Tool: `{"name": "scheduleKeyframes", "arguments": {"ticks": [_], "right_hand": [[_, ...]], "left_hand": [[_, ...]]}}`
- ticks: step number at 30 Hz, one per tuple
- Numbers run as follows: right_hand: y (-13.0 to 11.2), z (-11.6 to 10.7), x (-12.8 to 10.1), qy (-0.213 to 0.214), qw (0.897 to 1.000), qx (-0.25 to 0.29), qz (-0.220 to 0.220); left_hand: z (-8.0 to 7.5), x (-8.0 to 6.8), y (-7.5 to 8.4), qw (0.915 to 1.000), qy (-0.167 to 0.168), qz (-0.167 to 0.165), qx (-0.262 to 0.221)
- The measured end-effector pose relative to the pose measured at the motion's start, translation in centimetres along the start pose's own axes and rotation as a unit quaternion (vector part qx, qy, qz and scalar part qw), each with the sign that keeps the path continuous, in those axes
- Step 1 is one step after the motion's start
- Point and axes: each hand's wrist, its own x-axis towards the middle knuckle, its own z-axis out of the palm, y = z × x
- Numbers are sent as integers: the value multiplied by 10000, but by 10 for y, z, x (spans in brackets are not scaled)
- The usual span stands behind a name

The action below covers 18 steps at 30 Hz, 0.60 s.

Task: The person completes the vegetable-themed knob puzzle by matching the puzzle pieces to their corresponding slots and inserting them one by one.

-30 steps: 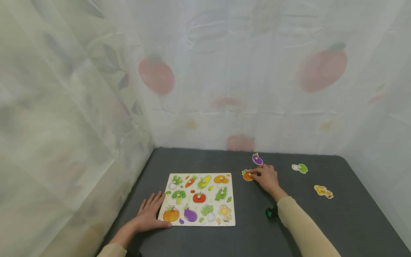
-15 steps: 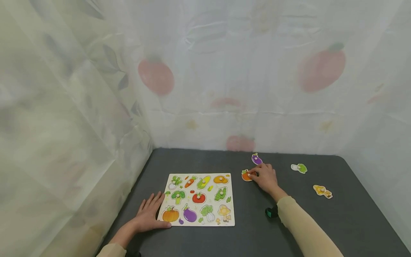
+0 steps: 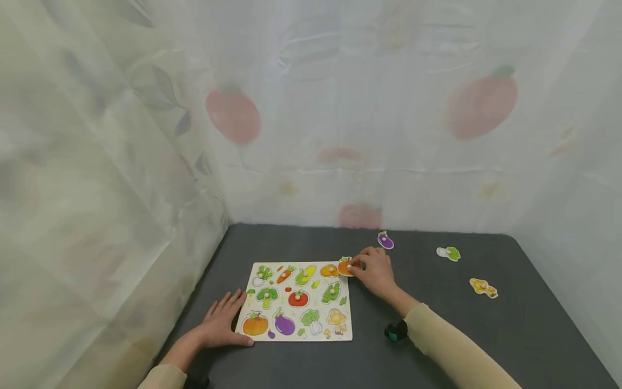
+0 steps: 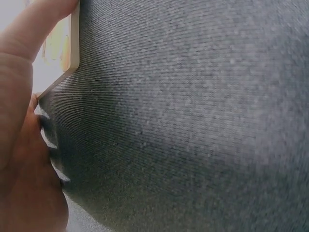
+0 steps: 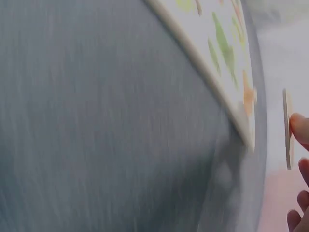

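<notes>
A flat puzzle board (image 3: 316, 316) printed with vegetables lies on the dark table. Spread along its left edge, my left hand (image 3: 221, 321) has the thumb at the front left corner; the left wrist view shows that thumb (image 4: 34, 24) against the board's side. My right hand (image 3: 376, 270) pinches an orange pumpkin puzzle piece (image 3: 344, 267) by its knob, over the board's far right corner. Seen edge-on in the right wrist view, the piece (image 5: 288, 128) is held up off the table. Carrot, corn, tomato and other knobbed pieces sit in the board.
Loose pieces lie on the table (image 3: 413, 346): a purple eggplant (image 3: 386, 240) at the back, a green-and-white bok choy (image 3: 449, 253) and a yellow mushroom (image 3: 483, 288) to the right. Pale printed curtains (image 3: 301, 108) enclose the back and sides.
My right hand has lifted the pumpkin piece from the table and carried it left to the board's far right corner. My left hand stays at the board's left edge.
</notes>
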Motion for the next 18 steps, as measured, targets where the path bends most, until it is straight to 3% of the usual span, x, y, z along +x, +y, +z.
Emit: {"name": "scheduleKeyframes", "arguments": {"ticks": [11, 18], "right_hand": [[-81, 45, -31, -390, 9950, 445, -809], [-119, 73, -41, -655, 9926, 481, -904]], "left_hand": [[0, 2, 0, 9999, -46, -14, 95], [0, 2, -2, 9999, -12, -10, 134]]}}
